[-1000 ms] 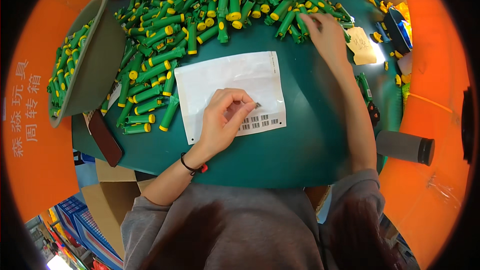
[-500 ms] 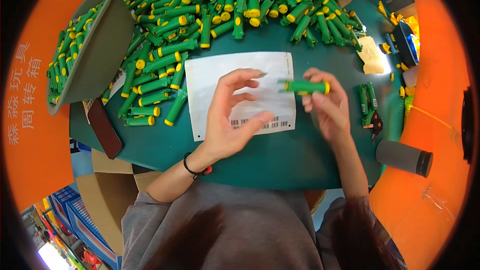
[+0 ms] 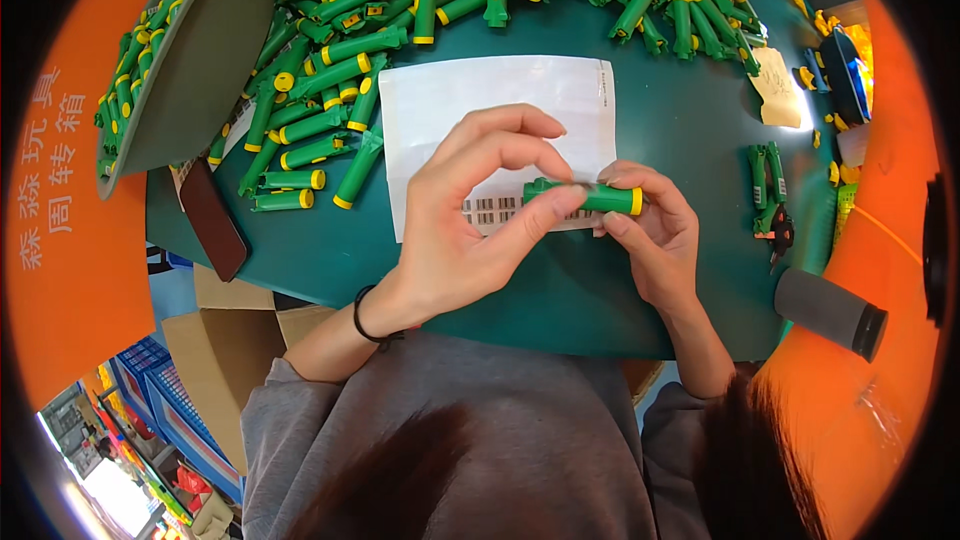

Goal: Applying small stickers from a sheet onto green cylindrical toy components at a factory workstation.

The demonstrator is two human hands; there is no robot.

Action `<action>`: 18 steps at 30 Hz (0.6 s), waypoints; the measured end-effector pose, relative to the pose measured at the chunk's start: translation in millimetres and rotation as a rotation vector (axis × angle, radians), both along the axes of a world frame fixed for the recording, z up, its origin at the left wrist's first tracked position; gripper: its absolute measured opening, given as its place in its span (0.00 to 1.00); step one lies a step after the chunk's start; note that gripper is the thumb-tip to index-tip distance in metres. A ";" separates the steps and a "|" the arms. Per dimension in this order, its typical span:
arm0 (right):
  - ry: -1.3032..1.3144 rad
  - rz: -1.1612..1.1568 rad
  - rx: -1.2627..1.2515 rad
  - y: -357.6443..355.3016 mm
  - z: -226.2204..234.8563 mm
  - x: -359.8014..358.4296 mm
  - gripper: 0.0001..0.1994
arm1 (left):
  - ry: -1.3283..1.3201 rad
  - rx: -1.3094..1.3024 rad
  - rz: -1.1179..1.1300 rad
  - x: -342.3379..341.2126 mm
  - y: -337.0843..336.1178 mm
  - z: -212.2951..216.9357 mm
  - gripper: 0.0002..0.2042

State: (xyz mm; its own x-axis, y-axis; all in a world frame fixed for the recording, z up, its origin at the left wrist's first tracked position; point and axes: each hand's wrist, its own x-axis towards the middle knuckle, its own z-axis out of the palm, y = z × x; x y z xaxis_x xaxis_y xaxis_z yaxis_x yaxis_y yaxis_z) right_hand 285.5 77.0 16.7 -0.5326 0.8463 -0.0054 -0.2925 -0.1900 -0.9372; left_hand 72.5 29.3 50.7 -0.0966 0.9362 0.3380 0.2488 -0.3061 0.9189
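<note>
Over the middle of the table, a small green plastic tube with a yellow end cap [image 3: 612, 199] lies level between my hands. My right hand [image 3: 664, 235] grips its capped end between thumb and fingers. Closed in a pinch, the thumb and a finger of my left hand [image 3: 455, 208] meet on the tube's left part; another finger arches above. Anything thin under those fingertips is hidden. Beneath the hands is a white sheet [image 3: 500, 100] with rows of small barcode labels along its near edge, partly covered by my left hand and the tube.
Many similar green tubes [image 3: 360, 43] are heaped along the far and left side. A tilted grey-green basin [image 3: 195, 80] holds more. At left lies a dark red flat case [image 3: 212, 225]. Toward the right are two labelled tubes [image 3: 760, 175], a grey cylinder [image 3: 825, 312] and brown paper [image 3: 778, 90].
My left hand has moved right and its fingers have closed on the tube. My right hand has brought the tube slightly nearer to me. The whole view has shifted a little.
</note>
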 end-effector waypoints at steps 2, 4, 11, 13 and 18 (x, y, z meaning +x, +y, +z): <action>-0.012 -0.004 0.048 -0.4 -1.0 0.0 0.17 | 0.010 -0.029 -0.017 -1.7 3.5 11.4 0.06; -0.023 -0.010 0.096 -3.2 -0.8 -0.3 0.18 | 0.109 -0.063 -0.174 -2.3 6.8 19.9 0.05; -0.001 -0.051 0.092 -8.0 4.1 0.4 0.21 | 0.064 -0.168 -0.291 3.3 13.1 26.4 0.03; -0.010 -0.060 0.110 -7.9 3.6 1.0 0.21 | 0.058 -0.214 -0.290 4.5 13.4 26.4 0.03; -0.024 -0.054 0.137 -7.9 2.5 2.8 0.21 | 0.078 -0.219 -0.270 6.3 13.4 27.1 0.03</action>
State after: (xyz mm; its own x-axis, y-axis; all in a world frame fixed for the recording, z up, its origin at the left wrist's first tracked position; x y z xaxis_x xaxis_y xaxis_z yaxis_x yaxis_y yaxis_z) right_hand 288.3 69.1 19.2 -0.4877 0.8672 0.1002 -0.2760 -0.0443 -0.9601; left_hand 78.8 42.7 77.8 0.1825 0.9755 0.1230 0.2579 -0.1682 0.9514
